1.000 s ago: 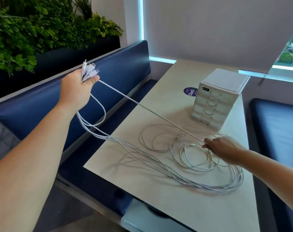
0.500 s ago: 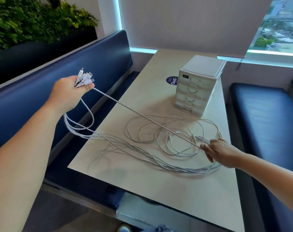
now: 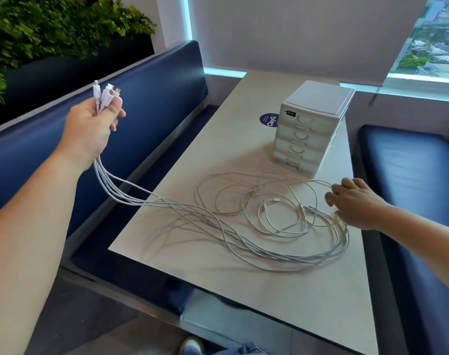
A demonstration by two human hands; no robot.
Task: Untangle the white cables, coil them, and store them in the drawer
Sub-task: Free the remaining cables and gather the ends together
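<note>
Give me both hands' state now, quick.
Left hand: gripping the white cables near their plugs.
Right hand: open, fingers relaxed over those cables.

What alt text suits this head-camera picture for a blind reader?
A person's left hand grips a bunch of white cables by their plug ends, held up beside a pale table; the cables trail into loose tangled loops on it. The right hand reaches over the loops, near a small white drawer unit.
</note>
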